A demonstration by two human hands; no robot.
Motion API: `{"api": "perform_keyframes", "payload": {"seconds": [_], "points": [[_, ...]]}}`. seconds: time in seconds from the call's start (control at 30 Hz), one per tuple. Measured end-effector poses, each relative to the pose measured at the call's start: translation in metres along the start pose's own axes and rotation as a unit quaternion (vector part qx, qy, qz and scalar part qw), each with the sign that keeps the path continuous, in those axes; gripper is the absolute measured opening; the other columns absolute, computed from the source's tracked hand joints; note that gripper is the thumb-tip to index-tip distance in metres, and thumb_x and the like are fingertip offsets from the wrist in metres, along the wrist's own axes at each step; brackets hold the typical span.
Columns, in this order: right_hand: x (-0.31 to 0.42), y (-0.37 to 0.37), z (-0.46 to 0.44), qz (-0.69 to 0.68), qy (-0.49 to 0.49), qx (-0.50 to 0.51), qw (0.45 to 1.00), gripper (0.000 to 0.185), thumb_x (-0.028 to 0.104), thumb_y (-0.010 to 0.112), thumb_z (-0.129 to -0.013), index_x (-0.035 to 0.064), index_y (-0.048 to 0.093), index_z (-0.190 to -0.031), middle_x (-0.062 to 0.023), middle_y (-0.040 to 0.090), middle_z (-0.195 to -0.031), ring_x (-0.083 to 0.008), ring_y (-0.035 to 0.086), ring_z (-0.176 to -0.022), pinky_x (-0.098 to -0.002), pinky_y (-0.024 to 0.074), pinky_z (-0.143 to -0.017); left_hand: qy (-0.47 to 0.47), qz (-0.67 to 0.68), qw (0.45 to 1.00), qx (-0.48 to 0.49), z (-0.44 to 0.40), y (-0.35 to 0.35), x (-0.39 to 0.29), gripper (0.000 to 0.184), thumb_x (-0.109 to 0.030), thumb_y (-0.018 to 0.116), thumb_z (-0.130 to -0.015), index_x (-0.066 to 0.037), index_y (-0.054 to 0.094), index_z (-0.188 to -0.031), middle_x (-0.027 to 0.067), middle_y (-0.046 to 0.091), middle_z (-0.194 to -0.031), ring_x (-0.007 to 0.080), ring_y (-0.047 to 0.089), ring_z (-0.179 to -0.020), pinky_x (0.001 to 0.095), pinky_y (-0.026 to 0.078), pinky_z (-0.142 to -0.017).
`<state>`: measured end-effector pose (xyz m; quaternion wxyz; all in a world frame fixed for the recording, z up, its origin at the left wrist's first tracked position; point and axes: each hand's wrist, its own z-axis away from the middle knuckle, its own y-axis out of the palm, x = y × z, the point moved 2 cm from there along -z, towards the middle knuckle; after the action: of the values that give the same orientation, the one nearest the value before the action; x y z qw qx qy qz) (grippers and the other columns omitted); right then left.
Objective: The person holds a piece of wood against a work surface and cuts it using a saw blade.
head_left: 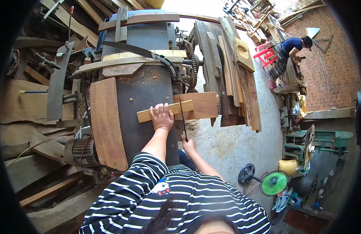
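Note:
A short light-wood board (143,116) lies slantwise on the dark machine table. My left hand (161,117) is on top of it, fingers together over the far edge and thumb by its right side, holding it down. In my right hand (189,146), closed around the handle, is a narrow-bladed saw (183,119). The blade stands nearly edge-on to me and crosses the board near its right end; the saw's handle is mostly hidden by my fingers. Beneath the board's right end lies a wider reddish plank (207,105), sticking out past the table's edge.
A curved pruning saw (127,47) with a black handle lies across wooden strips, near sawdust. A thick plank (106,121) lines the table's left. Right stand a chain drive (196,64) and stacked boards (237,74). A green fan (274,182) is lower right; another person (287,52) bends over farther off.

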<state>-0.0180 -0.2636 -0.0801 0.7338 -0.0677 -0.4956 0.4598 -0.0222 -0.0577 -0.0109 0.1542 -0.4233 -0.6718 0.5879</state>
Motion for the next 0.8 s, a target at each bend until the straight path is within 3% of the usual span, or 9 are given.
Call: {"api": "perform_keyframes", "payload": {"seconds": [0.07, 0.17, 0.3, 0.5, 0.6, 0.77, 0.8], "points": [[0.030, -0.002, -0.008, -0.103, -0.120, -0.070, 0.985, 0.051, 0.045, 0.054, -0.092, -0.0035, 0.065, -0.079, -0.0239, 0.062, -0.068, -0.0329, 0.065, -0.066, -0.0412, 0.0464, -0.062, 0.000, -0.003, 1.000, 0.000, 0.001, -0.001, 0.000, 0.036, -0.031, 0.049, -0.086, -0.015, 0.051, -0.118, 0.0055, 0.051, -0.117, 0.0218, 0.043, -0.120, 0.0500, 0.020, -0.111], [0.059, -0.012, -0.026, -0.035, -0.046, -0.025, 0.998, 0.048, 0.043, 0.056, -0.091, -0.0029, 0.065, -0.080, -0.0233, 0.063, -0.069, -0.0356, 0.065, -0.068, -0.0412, 0.0474, -0.063, 0.002, -0.007, 1.000, -0.003, 0.000, -0.001, -0.001, 0.035, -0.031, 0.049, -0.086, -0.015, 0.052, -0.117, 0.0056, 0.051, -0.117, 0.0219, 0.043, -0.119, 0.0501, 0.020, -0.111], [0.063, -0.014, -0.031, -0.007, -0.061, -0.030, 0.998, 0.049, 0.043, 0.055, -0.091, -0.0030, 0.065, -0.079, -0.0246, 0.063, -0.071, -0.0397, 0.064, -0.070, -0.0439, 0.0468, -0.063, 0.001, -0.008, 1.000, 0.002, 0.000, -0.002, 0.000, 0.036, -0.031, 0.049, -0.086, -0.015, 0.051, -0.118, 0.0058, 0.050, -0.117, 0.0222, 0.043, -0.120, 0.0499, 0.020, -0.111], [0.009, -0.017, -0.001, 0.039, -0.081, -0.045, 0.995, 0.049, 0.041, 0.054, -0.093, -0.0044, 0.063, -0.078, -0.0291, 0.059, -0.071, -0.0447, 0.062, -0.072, -0.0469, 0.0445, -0.062, -0.001, -0.006, 1.000, 0.008, 0.001, -0.001, 0.000, 0.037, -0.031, 0.048, -0.086, -0.014, 0.050, -0.119, 0.0059, 0.050, -0.118, 0.0223, 0.042, -0.120, 0.0496, 0.019, -0.111], [-0.010, -0.017, 0.017, 0.038, -0.069, -0.039, 0.996, 0.046, 0.040, 0.053, -0.094, -0.0036, 0.062, -0.082, -0.0248, 0.057, -0.064, -0.0368, 0.058, -0.060, -0.0420, 0.0433, -0.057, 0.001, -0.006, 1.000, 0.006, 0.000, -0.001, 0.000, 0.037, -0.031, 0.049, -0.086, -0.014, 0.050, -0.119, 0.0058, 0.050, -0.118, 0.0222, 0.042, -0.120, 0.0496, 0.019, -0.111], [-0.002, -0.013, 0.002, 0.005, -0.057, -0.029, 0.998, 0.046, 0.040, 0.052, -0.095, -0.0039, 0.062, -0.083, -0.0236, 0.057, -0.064, -0.0349, 0.058, -0.060, -0.0414, 0.0431, -0.058, 0.001, -0.009, 1.000, 0.004, 0.001, 0.000, 0.000, 0.037, -0.031, 0.049, -0.085, -0.015, 0.051, -0.118, 0.0057, 0.050, -0.117, 0.0221, 0.043, -0.120, 0.0497, 0.020, -0.111], [0.006, -0.010, -0.010, -0.006, -0.097, -0.041, 0.994, 0.048, 0.041, 0.051, -0.095, -0.0044, 0.062, -0.084, -0.0243, 0.058, -0.066, -0.0342, 0.059, -0.061, -0.0417, 0.0442, -0.060, 0.001, -0.008, 1.000, 0.000, 0.001, -0.001, 0.000, 0.037, -0.031, 0.050, -0.085, -0.015, 0.051, -0.118, 0.0056, 0.050, -0.117, 0.0221, 0.043, -0.120, 0.0498, 0.020, -0.111]]}}
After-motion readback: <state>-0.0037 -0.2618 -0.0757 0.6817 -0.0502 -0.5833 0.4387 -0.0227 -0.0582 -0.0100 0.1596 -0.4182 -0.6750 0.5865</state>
